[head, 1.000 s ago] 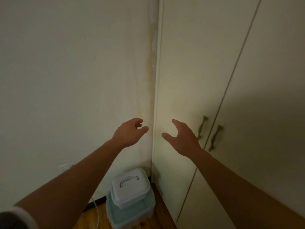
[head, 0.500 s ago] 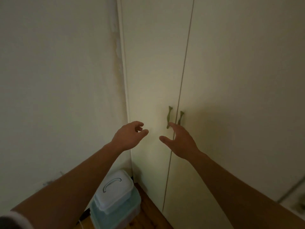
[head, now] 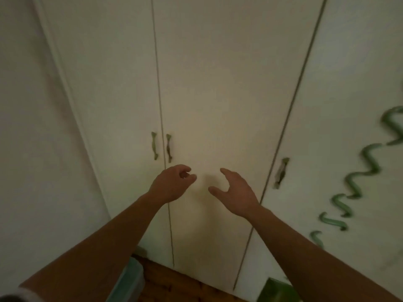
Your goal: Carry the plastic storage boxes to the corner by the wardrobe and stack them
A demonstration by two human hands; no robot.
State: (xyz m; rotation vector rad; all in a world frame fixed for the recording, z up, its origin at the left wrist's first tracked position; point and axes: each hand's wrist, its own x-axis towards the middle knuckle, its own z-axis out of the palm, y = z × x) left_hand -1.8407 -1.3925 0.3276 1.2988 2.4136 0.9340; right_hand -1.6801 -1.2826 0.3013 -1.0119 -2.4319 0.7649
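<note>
Both hands were empty, left hand (head: 172, 184) loosely curled, right hand (head: 235, 192) spread wide, up before the wardrobe doors (head: 218, 83). A storage box (head: 130, 282) sat low in the corner, half hidden by the left forearm. Between trips, I'd guess; next move means fetching another box.

Below you runs a strip of brown wooden floor (head: 174, 280), its boards meeting the foot of the wardrobe (head: 218, 105). At your lower left a pale blue translucent storage box (head: 132, 277) stands on the boards, near the wardrobe's base; only part of it shows. At your lower right a green object (head: 274, 289) sits at the floor's edge, too blurred to name.
</note>
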